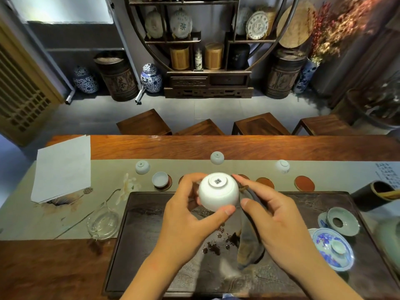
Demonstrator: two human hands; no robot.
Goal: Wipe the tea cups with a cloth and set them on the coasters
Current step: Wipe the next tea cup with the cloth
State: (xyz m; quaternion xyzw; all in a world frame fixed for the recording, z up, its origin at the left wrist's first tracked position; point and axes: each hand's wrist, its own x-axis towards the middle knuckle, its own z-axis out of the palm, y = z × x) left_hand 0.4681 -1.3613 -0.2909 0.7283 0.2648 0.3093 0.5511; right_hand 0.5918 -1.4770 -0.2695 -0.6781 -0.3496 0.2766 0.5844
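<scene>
My left hand (188,215) grips a white tea cup (218,191) upside down above the dark tea tray (151,245), its stamped base facing me. My right hand (275,221) holds a grey-brown cloth (249,241) against the cup's right side; the cloth hangs down to the tray. One white cup (160,179) stands upright on a brown coaster (167,186). Three more cups lie upside down on the runner: left (142,167), middle (217,158), right (282,166). Bare coasters (265,182) (304,184) lie to the right; others are partly hidden behind my hands.
A glass pitcher (103,221) sits left of the tray, white paper (62,167) at far left. A blue-patterned lidded bowl (333,247), a celadon strainer (343,221) and a dark tube (372,195) stand at right. Tea leaves (216,243) are scattered on the tray. Wooden stools line the table's far side.
</scene>
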